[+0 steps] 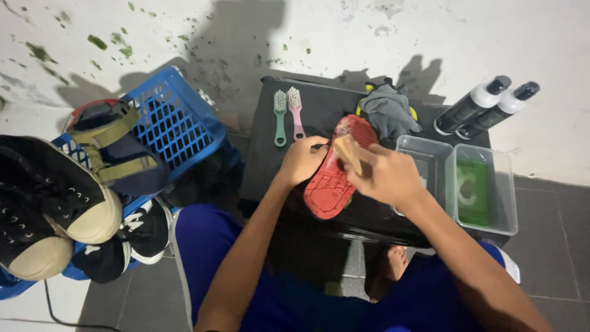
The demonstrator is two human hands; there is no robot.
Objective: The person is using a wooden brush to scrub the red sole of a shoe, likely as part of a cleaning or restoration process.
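A shoe with a red sole [329,184] lies sole-up on a low black table [313,104]. My left hand [301,161] grips the shoe's left edge and steadies it. My right hand [384,175] is shut on a light wooden brush [348,152] whose head rests on the sole near its upper half. Whitish foam shows on the toe end of the sole.
A green brush [280,117] and a pink brush [296,112] lie on the table's far side beside a grey cloth [389,112]. Two clear tubs [485,187] sit at right, one holding something green. Two dark bottles [485,104] lean at the wall. A blue basket [175,120] with several shoes stands at left.
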